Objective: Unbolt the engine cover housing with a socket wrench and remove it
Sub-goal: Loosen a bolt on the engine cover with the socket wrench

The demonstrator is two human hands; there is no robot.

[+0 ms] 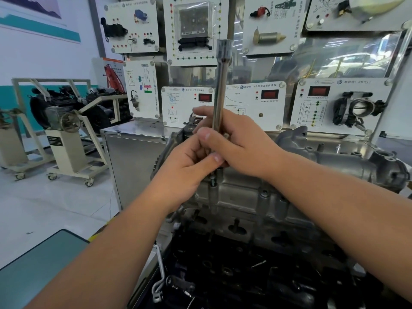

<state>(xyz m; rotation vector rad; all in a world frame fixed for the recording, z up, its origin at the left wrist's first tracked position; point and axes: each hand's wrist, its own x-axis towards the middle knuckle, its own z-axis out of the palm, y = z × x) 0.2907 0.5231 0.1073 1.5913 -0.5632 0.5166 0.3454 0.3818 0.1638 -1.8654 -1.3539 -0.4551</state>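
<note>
Head view, socket wrench [219, 90] upright, socket end up

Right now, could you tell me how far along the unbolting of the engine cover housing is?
Early: the housing still sits on the engine. In hand: both hands, left and right, grip the upright socket wrench over a bolt. Left: remaining bolts, then lifting it off.

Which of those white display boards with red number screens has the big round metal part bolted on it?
The rightmost white board: it carries a black-and-silver round throttle valve. The other two red-screen boards show mostly printed diagrams.
</note>
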